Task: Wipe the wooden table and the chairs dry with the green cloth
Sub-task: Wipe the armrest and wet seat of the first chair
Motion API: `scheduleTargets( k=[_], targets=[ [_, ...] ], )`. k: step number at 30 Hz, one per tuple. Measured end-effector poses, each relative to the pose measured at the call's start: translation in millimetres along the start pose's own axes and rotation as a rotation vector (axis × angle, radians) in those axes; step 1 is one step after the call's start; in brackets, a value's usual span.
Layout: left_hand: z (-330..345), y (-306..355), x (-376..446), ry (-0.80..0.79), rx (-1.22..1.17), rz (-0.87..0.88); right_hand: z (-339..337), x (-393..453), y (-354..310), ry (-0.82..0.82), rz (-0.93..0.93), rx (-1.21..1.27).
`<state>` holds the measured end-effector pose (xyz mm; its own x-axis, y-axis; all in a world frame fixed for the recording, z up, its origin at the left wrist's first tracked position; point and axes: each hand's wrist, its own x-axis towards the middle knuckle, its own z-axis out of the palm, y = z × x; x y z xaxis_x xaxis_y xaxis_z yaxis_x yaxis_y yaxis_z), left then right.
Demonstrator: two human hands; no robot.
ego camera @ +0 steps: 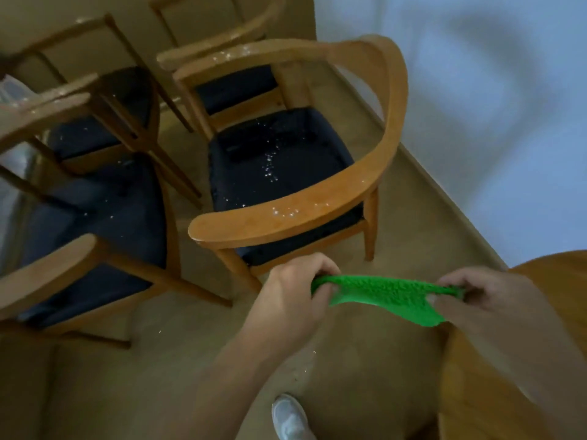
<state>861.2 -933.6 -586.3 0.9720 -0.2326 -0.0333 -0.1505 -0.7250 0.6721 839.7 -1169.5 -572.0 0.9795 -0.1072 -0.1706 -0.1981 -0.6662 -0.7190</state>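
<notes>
Green cloth (386, 293) stretched between my two hands, long axis running left to right.
My left hand (293, 293) and right hand (486, 296) each grip one end, near the wet armchair (301, 201).

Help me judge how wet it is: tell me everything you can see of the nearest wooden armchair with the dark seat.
The nearest wooden armchair with the dark seat stands upright on the beige floor, near the pale wall. One curved band of honey-coloured wood forms back and armrests, on straight wooden legs. The navy padded seat carries a trail of water droplets down its middle; more beads sit on the near armrest. Nothing touches it: both hands hold the green cloth stretched in front of it, apart from the armrest.
</notes>
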Motion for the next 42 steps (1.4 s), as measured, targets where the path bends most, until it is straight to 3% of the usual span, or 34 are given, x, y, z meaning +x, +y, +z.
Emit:
scheduleTargets(
  k=[7,11,13,16,18,20,23,25,27,30,35,39,42],
  targets=[
    [-91,-89,23,0.326,-0.038,-0.254,72,54,-93,-0.236,-0.088,0.448],
    [-128,-142,55,0.404,-0.132,-0.339,125,78,-133,-0.317,-0.038,0.571],
    [-133,-163,73,0.396,-0.17,-0.396,145,91,-141,-0.228,-0.012,0.482],
    [-116,-185,86,0.289,-0.057,-0.49,165,106,-143,-0.014,-0.088,0.114],
    [-99,-193,87,0.271,-0.057,-0.536,180,104,-150,0.131,-0.22,-0.075],
    [-88,-198,86,0.291,-0.129,-0.567,201,99,-164,0.165,-0.399,-0.132],
    [-82,-203,84,0.28,-0.301,-0.622,234,104,-185,-0.125,-0.508,-0.167],
    [-82,-205,82,0.301,-0.47,-0.672,252,110,-189,-0.307,-0.525,-0.316],
    [-82,-204,80,0.305,-0.573,-0.719,262,114,-180,-0.334,-0.542,-0.47],
    [-82,-201,80,0.312,-0.542,-0.675,258,119,-164,-0.316,-0.548,-0.582],
    [-82,-185,92,0.309,-0.1,-0.382,210,150,-113,-0.228,-0.402,-0.76],
    [-71,-179,99,0.327,0.009,-0.463,165,183,-81,-0.136,-0.08,-0.78],
    [-65,-179,101,0.374,0.075,-0.541,181,169,-95,-0.1,-0.035,-0.766]
  ],
)
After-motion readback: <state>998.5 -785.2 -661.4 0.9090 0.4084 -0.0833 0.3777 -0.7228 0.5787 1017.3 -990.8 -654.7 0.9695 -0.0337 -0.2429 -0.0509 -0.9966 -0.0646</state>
